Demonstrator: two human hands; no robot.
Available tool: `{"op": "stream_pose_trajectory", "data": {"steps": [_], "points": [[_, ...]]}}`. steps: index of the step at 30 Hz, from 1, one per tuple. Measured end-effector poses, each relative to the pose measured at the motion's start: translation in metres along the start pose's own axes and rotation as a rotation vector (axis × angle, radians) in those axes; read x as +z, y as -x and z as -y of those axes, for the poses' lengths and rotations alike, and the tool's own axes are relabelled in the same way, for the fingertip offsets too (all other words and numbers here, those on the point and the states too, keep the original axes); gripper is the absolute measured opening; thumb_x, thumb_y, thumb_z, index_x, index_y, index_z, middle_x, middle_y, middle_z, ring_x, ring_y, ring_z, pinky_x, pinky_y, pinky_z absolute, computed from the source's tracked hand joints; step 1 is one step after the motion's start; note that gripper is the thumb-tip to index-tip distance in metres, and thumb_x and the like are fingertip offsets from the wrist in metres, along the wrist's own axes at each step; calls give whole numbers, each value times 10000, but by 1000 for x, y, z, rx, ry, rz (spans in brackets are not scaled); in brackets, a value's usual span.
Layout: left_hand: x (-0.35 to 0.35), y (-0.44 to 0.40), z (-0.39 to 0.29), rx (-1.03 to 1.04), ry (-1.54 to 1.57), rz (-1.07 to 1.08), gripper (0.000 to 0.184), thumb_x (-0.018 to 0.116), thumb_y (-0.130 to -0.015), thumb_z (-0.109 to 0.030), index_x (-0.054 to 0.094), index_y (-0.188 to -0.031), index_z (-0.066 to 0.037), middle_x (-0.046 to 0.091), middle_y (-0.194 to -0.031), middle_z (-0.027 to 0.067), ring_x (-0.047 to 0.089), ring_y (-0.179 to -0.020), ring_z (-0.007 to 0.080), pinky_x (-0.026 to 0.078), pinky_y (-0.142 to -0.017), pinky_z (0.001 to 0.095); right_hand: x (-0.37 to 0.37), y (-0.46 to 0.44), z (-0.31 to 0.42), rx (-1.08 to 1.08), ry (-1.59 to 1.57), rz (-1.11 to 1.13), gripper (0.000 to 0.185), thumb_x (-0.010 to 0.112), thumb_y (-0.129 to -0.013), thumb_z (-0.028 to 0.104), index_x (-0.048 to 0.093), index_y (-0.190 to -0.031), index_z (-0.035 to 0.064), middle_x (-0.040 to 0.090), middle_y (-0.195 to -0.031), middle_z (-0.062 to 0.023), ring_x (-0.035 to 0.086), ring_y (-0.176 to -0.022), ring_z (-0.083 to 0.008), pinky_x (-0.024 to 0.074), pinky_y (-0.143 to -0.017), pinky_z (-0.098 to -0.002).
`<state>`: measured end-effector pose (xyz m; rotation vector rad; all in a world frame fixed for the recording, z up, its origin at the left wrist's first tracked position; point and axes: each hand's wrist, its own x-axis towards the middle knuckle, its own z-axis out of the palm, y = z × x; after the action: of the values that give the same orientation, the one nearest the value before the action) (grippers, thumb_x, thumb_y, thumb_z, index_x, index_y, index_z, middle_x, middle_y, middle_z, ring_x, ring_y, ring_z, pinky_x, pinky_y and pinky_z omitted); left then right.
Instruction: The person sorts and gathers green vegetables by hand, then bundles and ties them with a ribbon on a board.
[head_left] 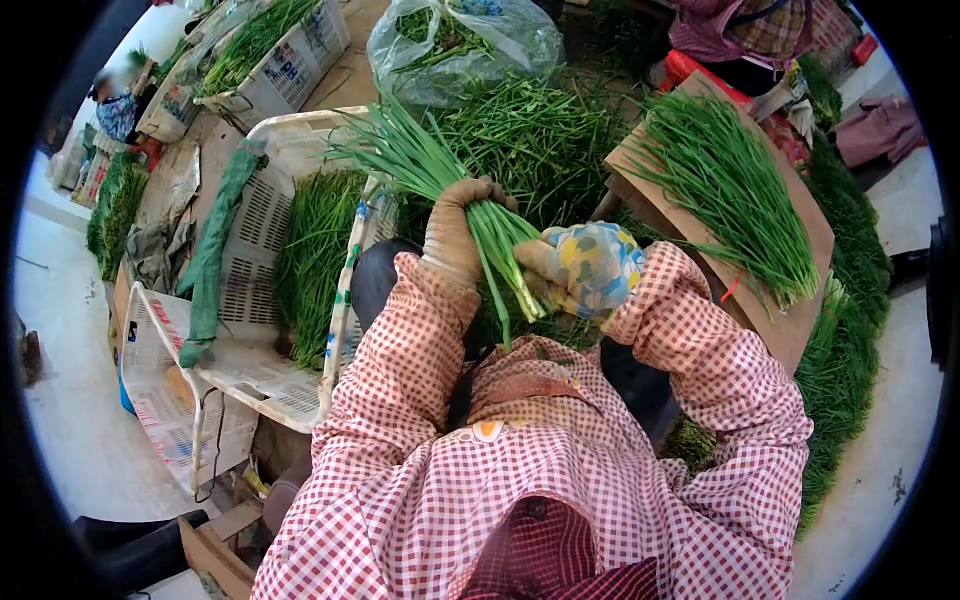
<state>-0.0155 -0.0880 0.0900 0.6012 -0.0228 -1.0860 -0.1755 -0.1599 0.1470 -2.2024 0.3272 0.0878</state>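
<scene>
A bunch of long green chives (410, 160) lies slanted across the middle of the head view, its leafy tips up and left and its pale stem ends down and right. Wrapped around the middle of this bunch is my left hand (458, 228), in a tan, soiled glove. My right hand (588, 268), in a glove with a blue, yellow and white pattern, is closed with its fingertips at the pale stem ends. Its palm side is partly hidden. Just beyond both hands is a loose heap of chives (540, 135).
On my right, more chives (730, 190) rest on a cardboard-topped stand (800, 345). To the left, a white plastic crate (255, 235) holds chives, with green cloth (218, 250) over its divider. A clear plastic bag (465, 50) stands ahead. Other people (118, 108) sit farther off.
</scene>
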Motion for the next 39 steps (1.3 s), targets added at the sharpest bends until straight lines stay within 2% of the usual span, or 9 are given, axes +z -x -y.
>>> {"op": "stream_pose_trajectory", "data": {"steps": [7,11,14,21,24,29,31,33,39], "points": [[-19,-14,-27,287,-144,8,137,591,-750,-115,592,-830,-4,610,-764,129,590,-706,270,512,-712,397,-3,33,-13,-540,594,166,137,570,-846,272,589,-859,137,589,-789,-58,599,-691,-228,497,-599,-332],[-4,-11,-51,405,-164,-93,103,601,-759,-112,607,-765,-9,594,-706,94,561,-658,211,489,-662,345,19,63,-62,-288,548,240,358,625,-843,303,593,-1124,84,625,-891,-119,629,-790,-264,519,-689,-358],[-2,-11,-45,484,-242,-135,108,616,-758,-116,611,-751,-9,583,-698,75,549,-645,182,467,-627,312,9,50,1,-66,273,-307,570,595,-832,502,523,-1177,54,616,-1010,-182,625,-892,-331,514,-769,-402],[14,0,-39,538,-164,-173,94,637,-762,-96,620,-795,-10,589,-718,73,561,-655,189,473,-648,300,20,-10,-11,-244,386,-263,360,605,-870,343,561,-1109,78,625,-876,-114,627,-734,-270,521,-663,-358],[-6,8,-82,544,-76,79,210,640,-789,-166,632,-931,-11,645,-892,112,610,-836,250,499,-831,390,31,29,-5,-366,536,-262,184,572,-862,291,568,-928,119,588,-752,-83,608,-699,-281,502,-643,-388],[-31,19,-122,684,121,351,342,611,-787,-121,569,-1116,-42,626,-1053,79,591,-1003,230,422,-991,447,38,50,-77,355,884,347,442,610,-802,368,553,-1186,155,547,-1192,-171,592,-1006,-332,489,-853,-417],[-34,20,-114,631,172,447,408,597,-782,-100,531,-1182,-59,609,-1105,62,581,-1032,220,405,-1008,462,37,38,-125,43,436,-110,566,616,-808,394,491,-1266,86,519,-1239,-190,544,-1090,-360,452,-923,-423],[-34,15,-100,586,183,449,419,583,-784,-83,519,-1198,-82,600,-1120,54,581,-1024,206,409,-999,460,1,23,-48,125,82,-269,591,595,-846,404,464,-1274,19,484,-1281,-220,467,-1195,-362,381,-1014,-406],[-26,0,-63,478,115,144,303,608,-739,-35,569,-1038,-66,612,-825,57,599,-770,214,491,-864,453,4,-8,30,-284,534,-486,675,714,-757,309,428,-1306,38,470,-1257,-217,501,-1134,-355,412,-975,-426]]}}
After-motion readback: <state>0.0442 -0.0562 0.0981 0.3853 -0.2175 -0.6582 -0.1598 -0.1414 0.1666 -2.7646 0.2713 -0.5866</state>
